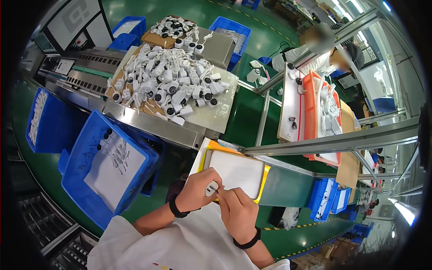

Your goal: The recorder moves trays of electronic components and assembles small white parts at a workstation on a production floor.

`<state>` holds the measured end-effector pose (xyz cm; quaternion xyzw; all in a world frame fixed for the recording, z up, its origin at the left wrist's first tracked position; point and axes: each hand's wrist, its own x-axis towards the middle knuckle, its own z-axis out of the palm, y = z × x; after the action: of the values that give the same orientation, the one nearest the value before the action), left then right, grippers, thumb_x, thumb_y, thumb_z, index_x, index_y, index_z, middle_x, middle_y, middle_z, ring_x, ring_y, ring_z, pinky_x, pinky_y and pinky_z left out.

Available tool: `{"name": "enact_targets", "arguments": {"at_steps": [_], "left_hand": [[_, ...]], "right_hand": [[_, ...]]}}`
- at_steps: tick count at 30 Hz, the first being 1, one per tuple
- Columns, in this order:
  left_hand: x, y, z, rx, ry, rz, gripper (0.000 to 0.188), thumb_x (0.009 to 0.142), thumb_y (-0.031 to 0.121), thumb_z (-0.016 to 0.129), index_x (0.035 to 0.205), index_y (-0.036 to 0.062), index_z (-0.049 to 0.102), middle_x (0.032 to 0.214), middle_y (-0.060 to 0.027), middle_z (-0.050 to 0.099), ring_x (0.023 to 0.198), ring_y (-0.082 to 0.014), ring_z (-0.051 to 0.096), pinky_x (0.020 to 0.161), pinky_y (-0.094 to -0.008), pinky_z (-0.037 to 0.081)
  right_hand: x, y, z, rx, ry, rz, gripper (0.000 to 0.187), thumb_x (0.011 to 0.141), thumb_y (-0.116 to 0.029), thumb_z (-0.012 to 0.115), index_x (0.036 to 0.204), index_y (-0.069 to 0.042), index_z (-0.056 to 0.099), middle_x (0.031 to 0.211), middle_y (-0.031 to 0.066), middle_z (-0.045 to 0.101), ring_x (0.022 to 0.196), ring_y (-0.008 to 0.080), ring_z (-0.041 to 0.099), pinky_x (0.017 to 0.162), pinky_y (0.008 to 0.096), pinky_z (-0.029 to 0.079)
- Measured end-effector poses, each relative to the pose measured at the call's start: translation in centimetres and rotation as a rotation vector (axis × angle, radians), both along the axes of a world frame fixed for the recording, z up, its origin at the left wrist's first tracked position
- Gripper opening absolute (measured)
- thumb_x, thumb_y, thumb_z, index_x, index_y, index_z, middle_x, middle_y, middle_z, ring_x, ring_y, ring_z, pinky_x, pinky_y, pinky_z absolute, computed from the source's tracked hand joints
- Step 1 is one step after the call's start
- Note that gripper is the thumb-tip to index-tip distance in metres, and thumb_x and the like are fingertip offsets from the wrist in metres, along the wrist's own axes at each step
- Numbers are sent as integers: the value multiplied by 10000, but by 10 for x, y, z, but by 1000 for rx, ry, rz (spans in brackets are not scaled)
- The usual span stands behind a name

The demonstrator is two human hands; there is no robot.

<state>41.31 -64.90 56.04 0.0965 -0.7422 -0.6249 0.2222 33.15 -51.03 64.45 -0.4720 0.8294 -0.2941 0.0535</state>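
Note:
My left hand (192, 191), a black band on its wrist, is closed around a small white plastic piece (210, 189) with a dark slot in its end face. My right hand (238, 213), also with a black wristband, has its thumb and fingers pinched together right beside that end. Anything between the right fingertips is too small to make out. Just beyond both hands lies a shallow tray (240, 168) with a white bottom and yellow edging.
White devices with cords and black round parts (173, 78) are heaped on the bench. A blue bin (81, 175) holding pale parts stands at left. Metal framing (333, 141) crosses on the right, near an orange crate (311, 119). Another person (310, 58) sits beyond it.

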Motion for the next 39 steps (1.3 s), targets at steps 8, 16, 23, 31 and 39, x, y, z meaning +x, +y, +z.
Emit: {"name": "enact_targets", "arguments": {"at_steps": [8,16,23,31,39], "left_hand": [[1,5,-1,33,2,-33,295,750,-41,778,960,46,591,922,-97,640,862,-293,672,753,-358,533],[0,11,-7,95,-36,-38,272,766,-47,778,937,44,587,915,-97,646,846,-274,661,783,-343,525],[-2,14,-5,108,-50,-55,274,764,-52,770,936,38,577,915,-98,638,854,-269,659,786,-339,525],[-5,14,-7,70,-47,-78,289,763,-33,775,953,41,570,928,-104,628,856,-282,656,784,-338,524],[-5,14,-10,26,-37,-64,315,747,-36,788,957,46,568,925,-102,622,840,-292,656,763,-346,521]], "right_hand": [[2,4,-6,10,56,15,93,876,-52,784,944,-61,721,787,72,617,593,259,619,510,358,482],[3,7,-12,31,136,15,91,870,-45,776,904,-68,695,763,63,576,560,236,586,487,356,464],[2,10,-14,49,152,12,96,871,-54,765,884,-73,672,761,61,569,554,237,576,475,359,454],[-1,13,-16,77,125,16,107,865,-54,761,902,-78,664,785,63,580,568,245,587,489,362,465],[-2,17,-18,100,85,7,117,866,-58,772,933,-73,678,799,65,595,594,255,606,513,355,488]]}}
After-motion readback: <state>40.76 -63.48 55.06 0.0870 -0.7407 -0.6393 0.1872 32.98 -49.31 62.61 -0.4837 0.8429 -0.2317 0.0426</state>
